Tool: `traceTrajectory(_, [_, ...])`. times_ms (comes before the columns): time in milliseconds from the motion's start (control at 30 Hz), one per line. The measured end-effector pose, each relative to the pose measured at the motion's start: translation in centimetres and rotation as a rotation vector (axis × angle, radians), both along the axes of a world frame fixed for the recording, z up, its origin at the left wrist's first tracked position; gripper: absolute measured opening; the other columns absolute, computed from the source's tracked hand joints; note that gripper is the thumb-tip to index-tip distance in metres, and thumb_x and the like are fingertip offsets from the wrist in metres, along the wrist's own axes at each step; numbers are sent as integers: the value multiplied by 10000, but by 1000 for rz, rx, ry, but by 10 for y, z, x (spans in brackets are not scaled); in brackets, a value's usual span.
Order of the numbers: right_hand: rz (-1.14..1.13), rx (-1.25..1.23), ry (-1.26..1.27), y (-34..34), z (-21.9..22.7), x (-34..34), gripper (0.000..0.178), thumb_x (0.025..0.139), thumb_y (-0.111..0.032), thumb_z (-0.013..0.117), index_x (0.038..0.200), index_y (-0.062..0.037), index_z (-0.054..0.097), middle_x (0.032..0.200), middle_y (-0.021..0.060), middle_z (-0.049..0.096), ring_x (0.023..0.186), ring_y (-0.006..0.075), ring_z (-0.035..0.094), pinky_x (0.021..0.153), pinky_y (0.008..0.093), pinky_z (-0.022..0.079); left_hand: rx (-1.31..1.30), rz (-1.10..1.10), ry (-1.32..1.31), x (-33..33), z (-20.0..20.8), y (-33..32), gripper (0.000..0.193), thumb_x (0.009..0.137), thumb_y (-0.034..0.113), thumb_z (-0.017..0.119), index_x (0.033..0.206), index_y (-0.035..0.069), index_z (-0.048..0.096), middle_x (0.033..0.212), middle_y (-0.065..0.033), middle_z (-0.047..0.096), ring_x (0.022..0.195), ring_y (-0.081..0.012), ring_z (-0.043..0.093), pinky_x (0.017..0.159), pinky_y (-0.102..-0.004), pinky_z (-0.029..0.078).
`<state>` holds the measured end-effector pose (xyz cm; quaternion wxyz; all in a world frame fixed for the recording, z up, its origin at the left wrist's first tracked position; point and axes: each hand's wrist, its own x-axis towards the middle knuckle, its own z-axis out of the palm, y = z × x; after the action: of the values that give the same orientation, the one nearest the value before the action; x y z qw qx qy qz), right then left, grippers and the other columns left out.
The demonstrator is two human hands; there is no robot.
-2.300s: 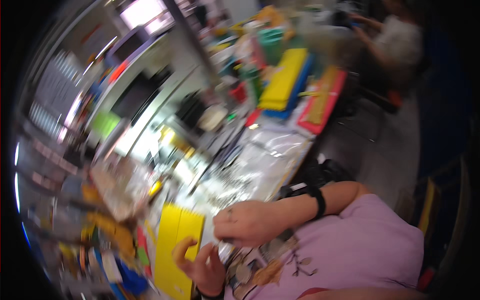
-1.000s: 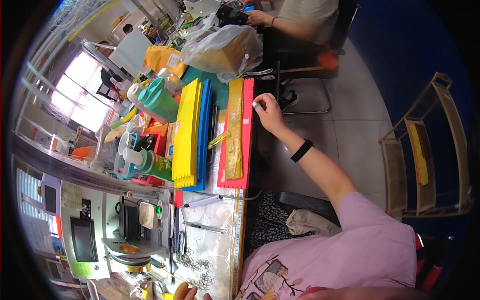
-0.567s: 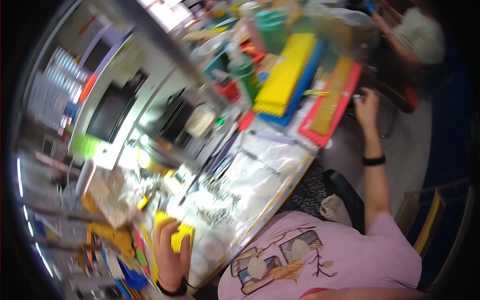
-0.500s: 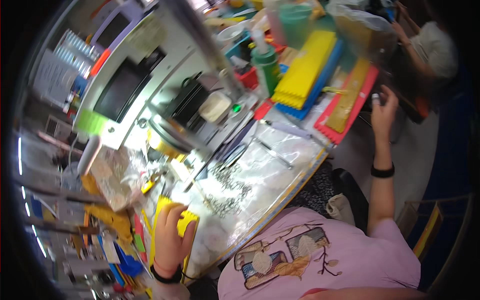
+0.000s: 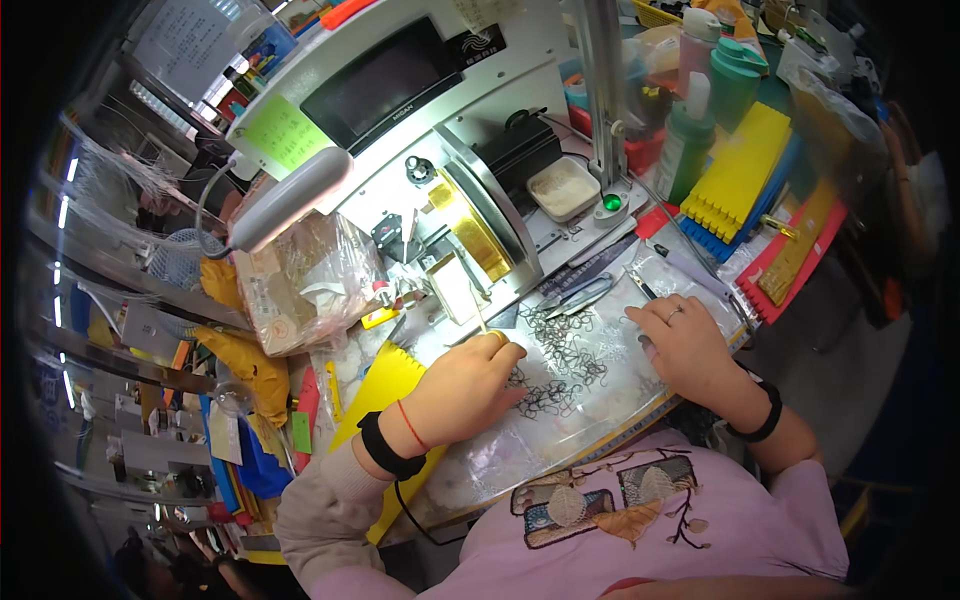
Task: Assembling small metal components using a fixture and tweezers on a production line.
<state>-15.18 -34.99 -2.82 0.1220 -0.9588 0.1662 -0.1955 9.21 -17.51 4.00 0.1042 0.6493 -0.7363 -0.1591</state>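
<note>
My left hand [image 5: 465, 388] is curled at the left of a pile of small dark wire hooks [image 5: 560, 375]. A thin light stick [image 5: 478, 312] runs into its bent fingers, which hide the stick's near end. To the right of the hooks, my right hand [image 5: 688, 345] hovers low over the table, fingers loosely bent and a gap between thumb and index finger. A slim metal tool like tweezers [image 5: 641, 284] lies partly under its fingertips; I see no grip on it. Beyond the hands stands a white machine [image 5: 520, 75] with a gold roller [image 5: 475, 235] and a lit work spot.
A lamp [image 5: 295, 200] leans over the left side. A plastic-wrapped box [image 5: 290, 290] and yellow sheets [image 5: 385, 385] lie left. Bluish-grey tools [image 5: 580, 293] and a white dish [image 5: 563, 188] lie beyond the hooks. Bottles [image 5: 687, 140] and yellow notched plates [image 5: 742, 165] stand right.
My head view has turned. My left hand has left the yellow sheets for the stick beside the hooks. My right hand has come in from off the table's right side to the tweezers-like tool.
</note>
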Motion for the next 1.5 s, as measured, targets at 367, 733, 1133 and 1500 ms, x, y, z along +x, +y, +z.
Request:
traceTrajectory(367, [-304,157,-26,-12,-6,12,401,733,-100,686,1107,-37,560,977,155,585,956,342,582,824,416,484,-162,99,-12,-11,-3,-12,316,767,100,709,1058,36,603,893,-129,584,772,-328,603,653,-389,495])
traceTrajectory(733, [249,2186,-194,22,25,10,289,928,-115,465,1173,31,509,811,45,488,530,100,423,450,227,356,-96,309,912,-45,-29,-10,414,880,82,673,1254,-1,518,817,-24,578,604,-82,521,554,-225,427])
traceTrajectory(1133, [706,2795,-139,63,11,30,380,1008,-272,340,1184,22,505,641,-5,395,389,35,308,319,188,270,36,449,1558,-41,-24,-2,89,915,86,650,906,26,584,721,22,594,584,-9,492,506,-162,360])
traceTrajectory(1500, [-462,-146,-166,-25,-13,1,431,762,-46,624,1191,-48,589,899,98,583,879,317,565,815,431,449,-127,440,1107,-23,-29,-16,247,916,67,613,1140,-2,534,881,-38,562,652,-50,484,572,-189,407])
